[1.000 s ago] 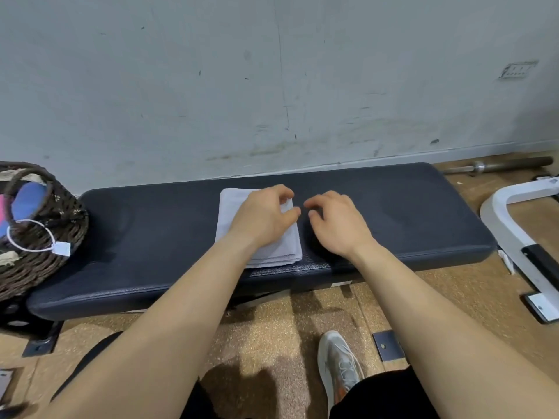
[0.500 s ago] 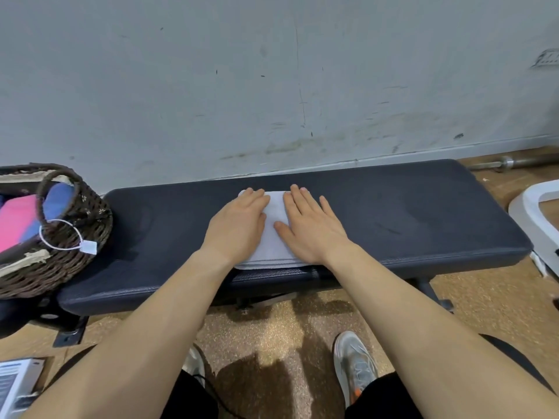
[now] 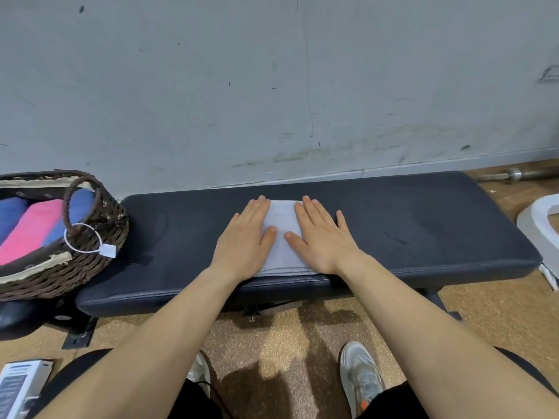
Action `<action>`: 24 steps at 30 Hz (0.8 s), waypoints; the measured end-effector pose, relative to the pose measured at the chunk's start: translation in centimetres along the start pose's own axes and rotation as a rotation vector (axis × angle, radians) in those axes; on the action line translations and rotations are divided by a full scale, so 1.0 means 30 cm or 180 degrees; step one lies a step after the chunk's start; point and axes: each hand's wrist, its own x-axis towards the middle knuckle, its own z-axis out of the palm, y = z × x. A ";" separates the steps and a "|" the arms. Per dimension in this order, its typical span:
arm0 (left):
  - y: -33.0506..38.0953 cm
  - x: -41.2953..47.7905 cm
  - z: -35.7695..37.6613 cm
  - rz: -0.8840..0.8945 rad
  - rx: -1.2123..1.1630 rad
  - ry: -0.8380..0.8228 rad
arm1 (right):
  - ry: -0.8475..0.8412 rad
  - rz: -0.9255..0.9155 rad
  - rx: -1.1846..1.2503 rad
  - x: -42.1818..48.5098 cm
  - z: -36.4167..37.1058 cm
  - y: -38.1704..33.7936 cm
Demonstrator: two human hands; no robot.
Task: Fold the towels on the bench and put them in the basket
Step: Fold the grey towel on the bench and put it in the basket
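A folded pale grey towel (image 3: 281, 234) lies in the middle of the dark padded bench (image 3: 423, 231). My left hand (image 3: 243, 240) rests flat on the towel's left side, fingers spread. My right hand (image 3: 325, 237) lies flat on its right side, partly on the bench. Neither hand grips anything. A brown wicker basket (image 3: 90, 261) stands at the bench's left end. Inside it lie rolled blue towels (image 3: 80, 201) and a pink towel (image 3: 33, 228).
A grey wall runs right behind the bench. A white machine frame (image 3: 541, 219) stands at the right edge and a steel bar (image 3: 514, 174) lies by the wall. My shoes (image 3: 360, 379) rest on the cork floor below. A white box (image 3: 18, 385) sits at the lower left.
My hands went from curled above the towel to flat on it, then slid apart toward its two sides. The camera view shifted left, showing more of the basket.
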 end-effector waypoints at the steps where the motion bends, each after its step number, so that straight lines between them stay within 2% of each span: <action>1: 0.020 -0.005 -0.008 -0.0253 0.0115 0.0332 | 0.0024 0.0014 -0.0029 -0.003 -0.008 -0.006; 2: 0.041 -0.011 -0.019 -0.0548 0.0377 0.0533 | 0.0074 0.0025 -0.0065 -0.005 -0.019 -0.009; 3: 0.059 -0.015 -0.034 -0.0881 0.0644 0.0479 | 0.0163 0.0030 -0.0095 -0.006 -0.031 -0.011; 5: 0.066 -0.005 -0.060 -0.1499 0.0759 -0.0119 | 0.0403 0.0035 -0.0050 -0.004 -0.057 -0.009; 7: 0.045 0.016 -0.080 -0.1735 0.0352 -0.0564 | 0.0516 0.0018 0.0135 0.005 -0.077 -0.008; 12: 0.039 0.025 -0.145 -0.1346 -0.1197 -0.0793 | 0.0351 -0.0144 0.0702 0.039 -0.111 -0.012; 16: 0.022 0.036 -0.240 -0.0844 -0.2057 -0.1140 | 0.0130 -0.0037 0.2010 0.069 -0.175 -0.016; 20: -0.010 0.055 -0.311 -0.0582 -0.2295 -0.1356 | -0.0242 0.0019 0.2562 0.075 -0.208 -0.002; 24: -0.069 0.083 -0.294 -0.1124 -0.2065 -0.0893 | -0.0446 0.0062 0.2414 0.104 -0.186 0.022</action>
